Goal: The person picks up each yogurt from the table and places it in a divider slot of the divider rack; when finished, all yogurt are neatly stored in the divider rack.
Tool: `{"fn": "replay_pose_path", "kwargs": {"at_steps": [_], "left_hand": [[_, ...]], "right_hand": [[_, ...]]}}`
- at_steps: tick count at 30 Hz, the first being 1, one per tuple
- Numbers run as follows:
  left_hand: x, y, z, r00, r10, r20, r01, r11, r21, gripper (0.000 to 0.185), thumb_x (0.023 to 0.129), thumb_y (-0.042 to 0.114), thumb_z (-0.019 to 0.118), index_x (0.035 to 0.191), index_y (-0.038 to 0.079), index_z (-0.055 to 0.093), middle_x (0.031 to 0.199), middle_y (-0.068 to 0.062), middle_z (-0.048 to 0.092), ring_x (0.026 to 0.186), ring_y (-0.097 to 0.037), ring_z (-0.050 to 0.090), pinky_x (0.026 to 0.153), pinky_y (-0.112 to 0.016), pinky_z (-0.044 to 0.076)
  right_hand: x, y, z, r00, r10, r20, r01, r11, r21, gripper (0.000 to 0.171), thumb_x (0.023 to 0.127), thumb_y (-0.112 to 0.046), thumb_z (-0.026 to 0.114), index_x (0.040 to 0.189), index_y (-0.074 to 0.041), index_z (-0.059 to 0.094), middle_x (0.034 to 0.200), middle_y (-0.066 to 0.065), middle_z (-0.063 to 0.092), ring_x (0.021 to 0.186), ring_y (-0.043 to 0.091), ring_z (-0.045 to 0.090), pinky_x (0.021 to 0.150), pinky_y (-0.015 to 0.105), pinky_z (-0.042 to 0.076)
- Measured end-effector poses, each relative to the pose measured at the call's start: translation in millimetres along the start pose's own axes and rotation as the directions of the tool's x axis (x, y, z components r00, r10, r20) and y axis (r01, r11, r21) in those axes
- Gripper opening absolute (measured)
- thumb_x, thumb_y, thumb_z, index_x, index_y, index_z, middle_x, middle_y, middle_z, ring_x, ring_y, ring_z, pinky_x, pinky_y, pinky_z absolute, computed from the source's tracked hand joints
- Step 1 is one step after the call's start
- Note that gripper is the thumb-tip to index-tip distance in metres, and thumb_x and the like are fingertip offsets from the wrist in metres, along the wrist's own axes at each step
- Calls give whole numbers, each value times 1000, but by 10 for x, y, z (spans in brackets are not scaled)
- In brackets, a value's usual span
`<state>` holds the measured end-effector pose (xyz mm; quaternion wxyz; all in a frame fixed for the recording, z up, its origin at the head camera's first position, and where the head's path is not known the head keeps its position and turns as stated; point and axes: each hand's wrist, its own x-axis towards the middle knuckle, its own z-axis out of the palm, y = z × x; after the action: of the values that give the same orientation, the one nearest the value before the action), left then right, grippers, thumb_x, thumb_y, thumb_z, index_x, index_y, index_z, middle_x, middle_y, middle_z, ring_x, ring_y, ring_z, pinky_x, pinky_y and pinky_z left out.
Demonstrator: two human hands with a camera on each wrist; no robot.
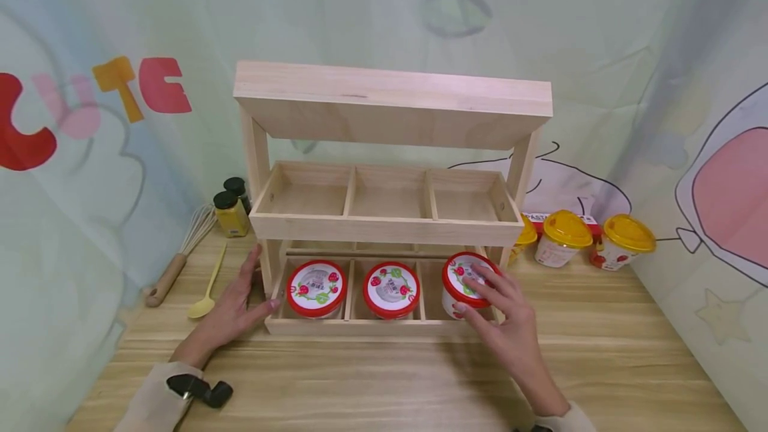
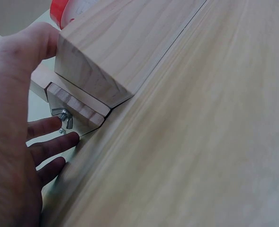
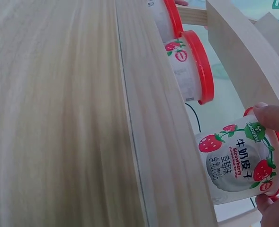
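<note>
Across a wood-grain desk, the right hand pinches a strawberry tub at a wooden rack's lower-right compartment, the left hand, fingers relaxed, touching its left end — keeping the tub level looks wise.

In the rack's lower tray, two tubs sit left and centre, a third tub at right. Left of the rack lie a spoon and, farther left, a whisk; jars stand behind the spoon, cups at the rack's right rear.
</note>
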<state>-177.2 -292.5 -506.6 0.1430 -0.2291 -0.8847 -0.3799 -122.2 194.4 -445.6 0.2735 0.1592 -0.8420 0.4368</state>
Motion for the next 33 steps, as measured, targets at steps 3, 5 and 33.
{"fn": "replay_pose_path", "kwargs": {"at_steps": [3, 5, 33], "left_hand": [[-3, 5, -4, 1000, -14, 8, 14, 1000, -2, 120, 86, 10, 81, 172, 17, -1, 160, -45, 35, 131, -65, 56, 104, -85, 40], [-3, 6, 0, 1000, -19, 10, 19, 1000, -3, 119, 86, 10, 81, 172, 17, -1, 160, -44, 34, 131, -65, 56, 104, -85, 40], [1, -12, -2, 1000, -13, 6, 13, 1000, -10, 121, 85, 9, 83, 172, 17, -1, 162, -43, 32, 131, -64, 56, 104, -86, 39]], "right_hand": [[0, 19, 57, 1000, -19, -11, 19, 1000, 23, 46, 78, -1, 94, 121, -12, 83, 142, 13, 73, 145, 46, 53, 122, 11, 28], [-3, 33, 82, 1000, -14, -6, 14, 1000, 24, 46, 77, -2, 94, 121, -12, 83, 141, 13, 73, 144, 46, 53, 123, 10, 26], [-111, 82, 199, 990, 99, 100, -95, 994, -45, 45, 81, -16, 95, 124, -18, 81, 148, 10, 70, 148, 48, 50, 114, 74, 43]]}}
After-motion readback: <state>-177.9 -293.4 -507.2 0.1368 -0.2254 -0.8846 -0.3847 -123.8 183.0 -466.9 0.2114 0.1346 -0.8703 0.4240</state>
